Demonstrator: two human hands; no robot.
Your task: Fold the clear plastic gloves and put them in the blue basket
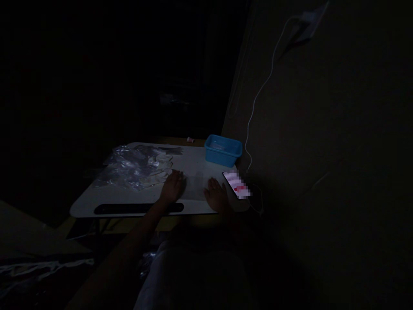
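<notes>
On the white folding table [190, 160], in very dim light; clock centred on the gap between the two hands, 12 pointing away from the wearer.

Centre: translucent plastic sheet [194, 187], faint, lying flat on the tabletop between the hands; its outline is hard to read.

9 o'clock: left hand [173, 187], back upward, at the sheet's left side, fingers pointing toward 12. Cannot tell whether the fingertips grasp the plastic or merely rest on it; shadow and blur hide them.

3 o'clock: right hand [217, 195], palm down, fingers extended and slightly spread at the sheet's right side; released, gripping nothing visible.

9 to 10 o'clock: crumpled clear plastic bags [129, 165], heaped and glossy. Pale flat pieces [164, 165] lie at the heap's right side, near the left hand; material unclear.

8 o'clock: long black slot [129, 209] along the near table edge, partly crossed by the left forearm.

1 o'clock: blue plastic basin [222, 151], upright at the far right corner.

3 o'clock, just beyond the right hand: smartphone [237, 185], screen lit, partly pixelated.

12 o'clock: small pink-and-white container [190, 140], on its side beyond the table's far edge.

1 to 2 o'clock: white cable [254, 101] hanging along the wall [322, 120].
</notes>
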